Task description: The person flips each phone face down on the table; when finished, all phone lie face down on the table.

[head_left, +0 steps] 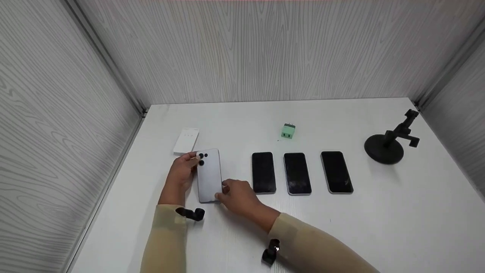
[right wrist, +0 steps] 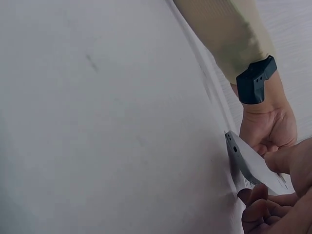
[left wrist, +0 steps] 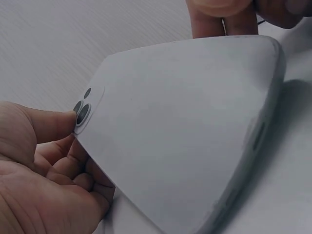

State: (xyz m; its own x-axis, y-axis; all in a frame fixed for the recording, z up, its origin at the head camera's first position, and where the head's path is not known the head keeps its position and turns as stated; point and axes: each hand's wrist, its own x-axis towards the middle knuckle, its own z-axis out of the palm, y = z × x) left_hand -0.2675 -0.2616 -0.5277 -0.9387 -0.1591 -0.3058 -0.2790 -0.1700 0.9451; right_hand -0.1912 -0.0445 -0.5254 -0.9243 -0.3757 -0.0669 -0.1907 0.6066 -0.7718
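A silver-white smartphone lies back up between my two hands, its dark camera lenses at the upper left. My left hand pinches it at that camera corner, thumb beside the lenses and the other fingers underneath, as the left wrist view shows on the phone. At the lower right edge, my right hand grips the phone with thumb and fingers. In the right wrist view the phone's bottom end is tilted up off the table, with a shadow beneath it.
Three dark-screened phones lie in a row to the right: one, a second and a third. Behind stand a white box and a green plug adapter. A black stand is at far right. Panels enclose the table.
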